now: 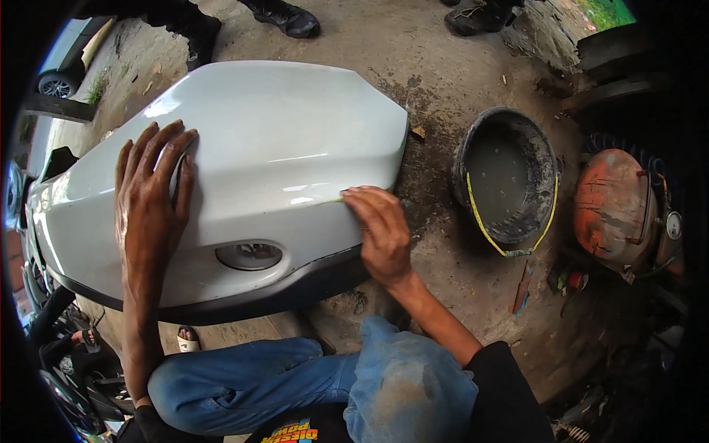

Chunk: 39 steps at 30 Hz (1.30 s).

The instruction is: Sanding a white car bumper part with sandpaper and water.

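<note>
White bumper (281,122) lies beneath flat left hand (153,188) and bent right hand (385,238).

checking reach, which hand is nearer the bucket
Right: the right hand touches the bumper, a bit left of the bucket; the left hand lies farther off, on the bumper's left part.

Along the lower edge, bold block lettering (292,433) in yellow and red, with touches of blue, stands upside down in two rows on the person's black shirt (334,422), while any markings on the round, pale-faced gauge (673,224) beside the worn orange tank (611,199) are too small to read.
</note>
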Motion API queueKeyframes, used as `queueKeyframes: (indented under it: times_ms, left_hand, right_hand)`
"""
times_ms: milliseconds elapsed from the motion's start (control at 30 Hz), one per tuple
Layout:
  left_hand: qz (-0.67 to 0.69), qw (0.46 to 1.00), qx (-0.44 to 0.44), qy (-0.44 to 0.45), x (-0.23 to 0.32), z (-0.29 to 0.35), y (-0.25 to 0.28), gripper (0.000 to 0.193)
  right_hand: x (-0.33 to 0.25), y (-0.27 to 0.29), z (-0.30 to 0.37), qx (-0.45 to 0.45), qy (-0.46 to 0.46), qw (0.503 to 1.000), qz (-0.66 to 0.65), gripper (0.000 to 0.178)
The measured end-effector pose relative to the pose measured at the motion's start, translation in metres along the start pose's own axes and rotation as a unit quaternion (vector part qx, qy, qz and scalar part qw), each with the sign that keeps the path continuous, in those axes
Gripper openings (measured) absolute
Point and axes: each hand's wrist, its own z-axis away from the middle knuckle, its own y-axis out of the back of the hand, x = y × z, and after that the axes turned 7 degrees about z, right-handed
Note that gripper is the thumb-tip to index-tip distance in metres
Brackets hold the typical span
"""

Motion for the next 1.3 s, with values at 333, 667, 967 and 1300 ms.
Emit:
queueKeyframes:
  times_ms: [333,667,967,1300]
  left_hand:
    - [0.0,1.0,-0.002,-0.002,-0.005,0.002,0.0,0.033]
    - [0.008,1.0,-0.004,-0.001,-0.001,0.003,-0.006,0.034]
    - [0.004,1.0,-0.003,0.0,0.001,0.003,-0.006,0.034]
    - [-0.005,1.0,-0.031,-0.002,0.002,0.003,-0.006,0.037]
  right_hand:
    - [-0.009,-0.001,0.006,0.017,-0.024,1.0,-0.008,0.039]
    - [-0.002,-0.001,0.005,0.016,-0.031,0.999,0.013,0.039]
    - [-0.002,-0.004,0.005,0.014,-0.045,0.999,0.007,0.039]
    - [-0.015,0.0,-0.005,-0.011,-0.043,0.999,0.016,0.041]
